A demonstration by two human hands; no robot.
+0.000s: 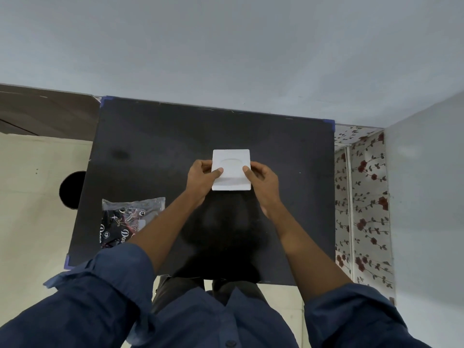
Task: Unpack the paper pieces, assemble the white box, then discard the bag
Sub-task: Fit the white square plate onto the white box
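Observation:
A white square box point(231, 169), with a curved flap line on its top face, sits near the middle of the black table point(155, 146). My left hand point(202, 178) grips its left edge, thumb on top. My right hand point(263, 179) grips its right edge the same way. The clear plastic bag point(125, 219) with black and red printing lies flat at the table's near left, partly hidden under my left forearm. No loose paper pieces show.
Blue tape marks the table's corners point(329, 124). A grey wall stands right behind the table. A flowered cloth point(361, 197) hangs to the right. On the cream floor at left, a round black object point(71, 189) lies partly under the table's edge.

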